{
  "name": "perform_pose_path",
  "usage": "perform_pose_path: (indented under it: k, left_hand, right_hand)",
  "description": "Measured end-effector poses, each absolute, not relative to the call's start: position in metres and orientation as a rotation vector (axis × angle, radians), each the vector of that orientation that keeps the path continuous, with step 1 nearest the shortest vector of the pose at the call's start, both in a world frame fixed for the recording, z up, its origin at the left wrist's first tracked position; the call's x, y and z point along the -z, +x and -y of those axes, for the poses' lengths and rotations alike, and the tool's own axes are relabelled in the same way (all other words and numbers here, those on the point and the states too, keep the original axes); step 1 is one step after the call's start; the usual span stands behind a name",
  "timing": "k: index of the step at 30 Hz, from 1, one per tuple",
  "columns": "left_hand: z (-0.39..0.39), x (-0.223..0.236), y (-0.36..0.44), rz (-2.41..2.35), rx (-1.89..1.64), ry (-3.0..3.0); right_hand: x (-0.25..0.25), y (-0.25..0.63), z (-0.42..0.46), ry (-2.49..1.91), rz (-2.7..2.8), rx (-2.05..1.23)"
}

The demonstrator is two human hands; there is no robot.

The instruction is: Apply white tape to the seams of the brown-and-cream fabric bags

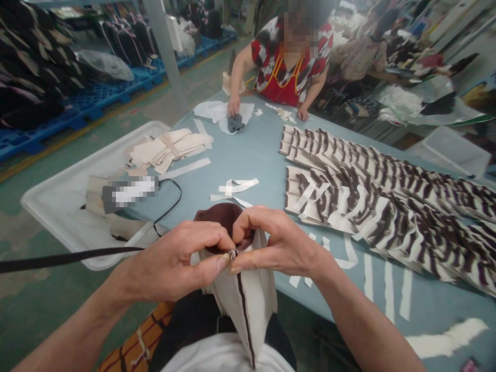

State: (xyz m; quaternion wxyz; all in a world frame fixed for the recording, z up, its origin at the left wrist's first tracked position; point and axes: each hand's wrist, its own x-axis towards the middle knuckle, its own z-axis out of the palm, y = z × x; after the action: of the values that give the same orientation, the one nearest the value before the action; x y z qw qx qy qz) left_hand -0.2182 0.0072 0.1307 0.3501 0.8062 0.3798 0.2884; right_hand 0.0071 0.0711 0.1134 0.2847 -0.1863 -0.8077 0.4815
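Above my lap I hold a cream fabric pouch [256, 299] with a brown inside and a dark strip running down its side. My left hand [186, 258] pinches its top edge between thumb and fingers. Right beside it, my right hand [275, 243] pinches the same edge, its fingers curled over the rim. The fingertips almost meet at the dark strip's upper end. Whatever small part sits between them is mostly hidden. A dark strap [70, 258] reaches from the left edge of the view to my left wrist.
The blue-grey table [256, 155] carries rows of cream-and-brown pieces [372, 186], white strips [389, 289] and a bundle of cream pieces [170, 150]. A white tub [54, 201] stands left. Across the table, a co-worker [287, 67] touches grey cloth [235, 123].
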Motion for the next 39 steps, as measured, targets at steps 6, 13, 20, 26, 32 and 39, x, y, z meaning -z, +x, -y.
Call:
perform_pose_path:
  k: [6, 13, 20, 26, 32, 39]
  left_hand:
    - [0.002, -0.13, -0.216, -1.035, -0.764, 2.092]
    - [0.009, -0.127, -0.22, -1.029, -0.81, 2.15]
    - [0.021, -0.125, -0.222, -1.11, -0.783, 2.154]
    - [0.027, -0.128, -0.222, -1.131, -0.72, 2.003]
    - [0.025, -0.136, -0.223, -1.104, -0.713, 1.951]
    - [0.022, -0.137, -0.222, -1.094, -0.683, 1.958]
  right_hand:
    - [-0.106, 0.006, -0.069, -0.485, 2.148, -1.508]
    - [-0.104, 0.012, -0.06, -0.519, 2.046, -1.639]
    - [-0.108, 0.011, -0.048, -0.493, 2.225, -1.145]
    - [-0.116, 0.006, -0.036, -0.508, 2.272, -0.916]
    - [-0.117, 0.003, -0.034, -0.533, 2.224, -0.892]
    - [-0.115, 0.001, -0.037, -0.557, 2.221, -0.924]
